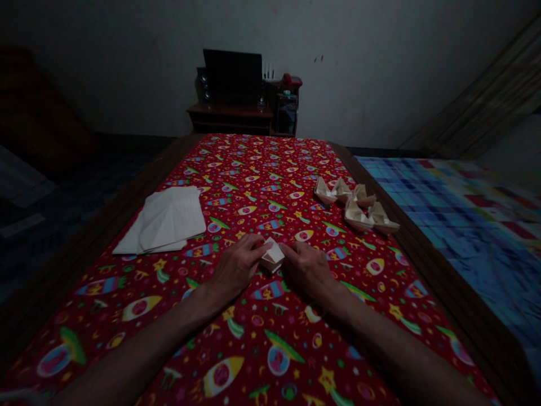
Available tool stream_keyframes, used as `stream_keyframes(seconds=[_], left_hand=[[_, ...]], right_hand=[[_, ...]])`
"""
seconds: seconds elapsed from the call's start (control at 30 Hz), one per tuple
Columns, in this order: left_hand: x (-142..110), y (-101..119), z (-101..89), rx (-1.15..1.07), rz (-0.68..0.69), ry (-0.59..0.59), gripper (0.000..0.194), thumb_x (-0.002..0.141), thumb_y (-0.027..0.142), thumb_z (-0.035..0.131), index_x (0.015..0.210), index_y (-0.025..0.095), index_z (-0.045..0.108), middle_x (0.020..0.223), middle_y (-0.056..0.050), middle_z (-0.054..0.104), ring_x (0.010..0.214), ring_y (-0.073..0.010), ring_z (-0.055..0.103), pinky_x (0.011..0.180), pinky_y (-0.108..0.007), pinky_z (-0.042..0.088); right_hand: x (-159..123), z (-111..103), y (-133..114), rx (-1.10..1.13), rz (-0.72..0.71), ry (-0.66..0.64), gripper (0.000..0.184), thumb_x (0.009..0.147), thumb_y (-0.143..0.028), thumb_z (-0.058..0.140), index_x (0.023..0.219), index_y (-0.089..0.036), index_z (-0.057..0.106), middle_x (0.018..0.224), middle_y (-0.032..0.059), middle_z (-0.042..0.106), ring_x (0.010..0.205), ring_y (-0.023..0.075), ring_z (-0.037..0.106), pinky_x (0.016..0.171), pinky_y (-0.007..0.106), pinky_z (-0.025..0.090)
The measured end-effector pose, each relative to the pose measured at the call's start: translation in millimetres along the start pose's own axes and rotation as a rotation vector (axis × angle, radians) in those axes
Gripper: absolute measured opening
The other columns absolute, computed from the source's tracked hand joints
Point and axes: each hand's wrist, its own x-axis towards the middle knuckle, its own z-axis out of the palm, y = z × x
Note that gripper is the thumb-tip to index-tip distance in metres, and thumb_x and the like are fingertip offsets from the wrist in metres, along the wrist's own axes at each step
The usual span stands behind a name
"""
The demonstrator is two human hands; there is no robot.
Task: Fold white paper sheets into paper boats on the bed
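A small folded piece of paper (273,255) sits low over the red patterned cloth, pinched between both hands. My left hand (242,260) grips its left edge, thumb on top and fingers curled. On the opposite edge, my right hand (307,267) is closed with its fingertips against the paper. The undersides of the fingers are hidden. Off to the left lies a stack of pale paper sheets (171,220), with crease lines on the top one. Several folded paper shapes (359,206) with pointed tips stand in a cluster to the right.
The red cloth (270,332) with rockets covers the long table, which has a dark brown edge (443,282). Beyond its far end a monitor (233,76) stands on a wooden cabinet (230,113). A plaid sheet (456,214) spreads at the right. The room is dim.
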Motion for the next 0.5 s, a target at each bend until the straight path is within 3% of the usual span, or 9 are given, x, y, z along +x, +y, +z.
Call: stream_keyframes(seconds=[0.1, 0.27, 0.5], left_hand=[[-1.8, 2.3, -0.5, 0.020, 0.039, -0.012, 0.035, 0.089, 0.012, 0.046, 0.121, 0.022, 0.054, 0.110, -0.008, 0.057, 0.100, -0.0200, 0.055, 0.082, -0.033, 0.050], [-5.8, 7.8, -6.4, 0.034, 0.152, 0.019, 0.022, 0.092, 0.020, 0.046, 0.110, 0.021, 0.058, 0.098, -0.006, 0.061, 0.090, -0.0178, 0.056, 0.078, -0.031, 0.047], [-3.7, 6.3, -8.5, 0.071, 0.170, -0.152, 0.019, 0.091, 0.021, 0.045, 0.097, 0.020, 0.063, 0.091, -0.006, 0.057, 0.084, -0.0169, 0.054, 0.072, -0.028, 0.044]], right_hand=[[-1.0, 0.2, 0.6, -0.014, 0.002, -0.003, 0.017, 0.086, -0.021, 0.049, 0.094, -0.022, 0.064, 0.072, 0.0035, 0.057, 0.058, 0.0129, 0.046, 0.049, 0.026, 0.019], [-1.8, -2.1, -0.2, 0.009, 0.016, -0.049, 0.016, 0.085, -0.020, 0.048, 0.087, -0.020, 0.064, 0.074, 0.0046, 0.058, 0.061, 0.0136, 0.047, 0.050, 0.027, 0.020], [-3.0, -3.2, -2.1, -0.024, -0.016, -0.046, 0.013, 0.085, -0.017, 0.050, 0.086, -0.018, 0.063, 0.074, 0.0055, 0.057, 0.064, 0.0157, 0.049, 0.051, 0.027, 0.026]])
